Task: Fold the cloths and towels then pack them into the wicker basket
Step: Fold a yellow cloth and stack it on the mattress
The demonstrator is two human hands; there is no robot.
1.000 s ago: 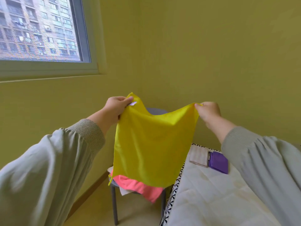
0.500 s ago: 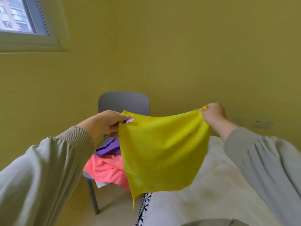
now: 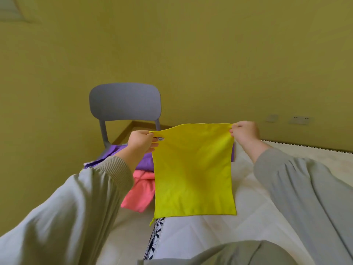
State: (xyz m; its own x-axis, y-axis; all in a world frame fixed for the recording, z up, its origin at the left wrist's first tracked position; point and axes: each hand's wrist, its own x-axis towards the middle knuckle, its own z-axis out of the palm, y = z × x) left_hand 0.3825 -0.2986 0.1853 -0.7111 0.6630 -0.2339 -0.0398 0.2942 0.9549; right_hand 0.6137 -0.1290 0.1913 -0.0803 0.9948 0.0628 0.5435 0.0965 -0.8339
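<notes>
A plain olive wall (image 3: 191, 44) fills the far half of the view. Below it on the right lies a white quilted mattress (image 3: 267, 211) with a black-and-white patterned edge running along its left side. To the left of the mattress stands a grey chair (image 3: 125, 101), its back to the wall.

The yellow cloth (image 3: 193, 169) hangs in the air, over the left edge of the mattress and in front of the chair seat. It is spread flat and nearly square, top edge pulled level, bottom edge free. The person grips its two top corners. It looks thin, light and limp, with no stiffness of its own. It hangs smooth only because the top edge is stretched, and it would likely sag or crumple as soon as one corner goes slack. Corners and hems are the sensible places to hold it, and laying it flat on the mattress would probably make for a cleaner fold.

A purple cloth (image 3: 145, 161) and a pink cloth (image 3: 139, 196) lie heaped on the chair seat, unfolded. No wicker basket is in view.

The left hand (image 3: 140, 141) pinches the top left corner between thumb and curled fingers. The right hand (image 3: 245, 131) pinches the top right corner. A small label (image 3: 160, 139) sits at the hem just beside the left fingertips.
</notes>
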